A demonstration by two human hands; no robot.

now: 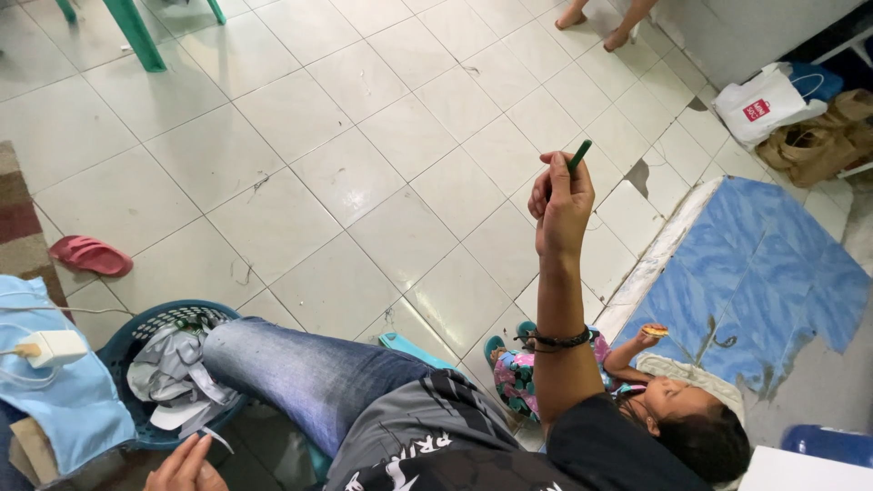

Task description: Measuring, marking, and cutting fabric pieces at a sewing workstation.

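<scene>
My right hand is raised out in front of me on a straight arm, fingers closed around a thin green pen whose tip points up and away. A dark beaded bracelet circles that forearm. My left hand shows only partly at the bottom edge, beside my knee in blue jeans. Its fingertips lie by a white strip of cloth hanging from a teal laundry basket. Whether it grips the strip is hidden.
A child lies on the floor at lower right, holding a snack. A white charger rests on light blue cloth. Around are a pink slipper, green chair legs, another person's feet, a white bag and a blue floor patch.
</scene>
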